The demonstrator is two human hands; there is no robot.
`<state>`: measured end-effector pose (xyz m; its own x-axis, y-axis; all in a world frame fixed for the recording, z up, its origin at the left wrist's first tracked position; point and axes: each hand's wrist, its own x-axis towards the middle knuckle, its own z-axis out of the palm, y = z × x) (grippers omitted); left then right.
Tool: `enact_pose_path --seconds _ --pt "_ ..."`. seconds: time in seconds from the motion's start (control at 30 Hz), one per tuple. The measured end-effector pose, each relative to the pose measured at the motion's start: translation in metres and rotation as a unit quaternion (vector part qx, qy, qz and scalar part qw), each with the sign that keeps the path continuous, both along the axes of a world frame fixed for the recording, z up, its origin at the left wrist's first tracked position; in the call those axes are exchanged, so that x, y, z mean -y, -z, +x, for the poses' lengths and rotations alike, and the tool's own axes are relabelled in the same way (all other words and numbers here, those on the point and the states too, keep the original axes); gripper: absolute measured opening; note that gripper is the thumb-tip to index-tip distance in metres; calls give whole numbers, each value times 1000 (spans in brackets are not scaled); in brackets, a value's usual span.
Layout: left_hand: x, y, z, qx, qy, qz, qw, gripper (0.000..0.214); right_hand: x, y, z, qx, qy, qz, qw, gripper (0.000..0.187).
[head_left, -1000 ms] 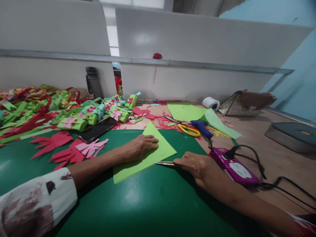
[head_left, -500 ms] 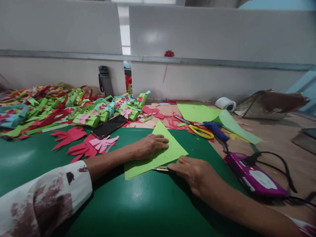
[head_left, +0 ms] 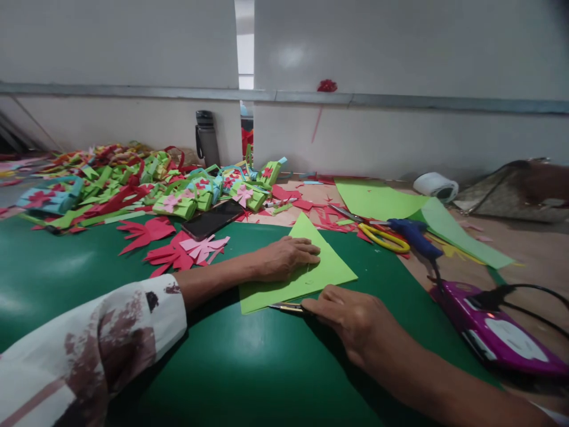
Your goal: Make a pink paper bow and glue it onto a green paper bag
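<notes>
A light green paper sheet point(head_left: 331, 267) lies on the dark green cutting mat point(head_left: 222, 367). My left hand point(head_left: 287, 258) rests flat on the sheet, fingers stretched out, pressing it down. My right hand point(head_left: 349, 317) is closed round a small metal blade tool point(head_left: 287, 307), whose tip lies along the sheet's near edge.
A heap of green, red and pink paper crafts point(head_left: 115, 184) fills the left. Red and pink cut-outs point(head_left: 178, 249), a phone point(head_left: 212, 218), yellow-handled scissors point(head_left: 382, 236), a blue glue gun point(head_left: 415, 234), a purple device point(head_left: 498, 332) with cables, a tape roll point(head_left: 435, 185) and a bottle point(head_left: 207, 139) stand around.
The view has swung left, so everything sits further right in the picture. My right hand and the blade have slid leftward along the sheet's near edge. The left hand stays on the paper.
</notes>
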<state>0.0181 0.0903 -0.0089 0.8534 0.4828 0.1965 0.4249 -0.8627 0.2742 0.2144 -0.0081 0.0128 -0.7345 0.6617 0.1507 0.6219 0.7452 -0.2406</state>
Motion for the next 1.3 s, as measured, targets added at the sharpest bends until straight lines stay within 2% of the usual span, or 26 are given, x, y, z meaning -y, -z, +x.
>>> enact_pose_path --seconds 0.13,0.4,0.83,1.0,1.23,1.3 --pt "0 -2 0 -2 4 -1 1000 44 -1 4 -1 -13 -6 -12 1000 41" --pt "-1 -1 1 -6 6 1 1000 39 2 4 -8 -1 -13 8 1000 40" --pt "-2 1 1 -8 3 4 1000 40 5 4 -22 -21 -17 -9 1000 35" --pt "-2 0 1 -4 6 5 1000 40 7 4 -25 -32 -19 7 999 33" --pt "-2 1 0 10 3 5 1000 31 20 7 -23 -64 -74 55 994 34" --pt "-2 1 0 17 7 7 1000 31 22 4 -17 -63 -75 34 995 33"
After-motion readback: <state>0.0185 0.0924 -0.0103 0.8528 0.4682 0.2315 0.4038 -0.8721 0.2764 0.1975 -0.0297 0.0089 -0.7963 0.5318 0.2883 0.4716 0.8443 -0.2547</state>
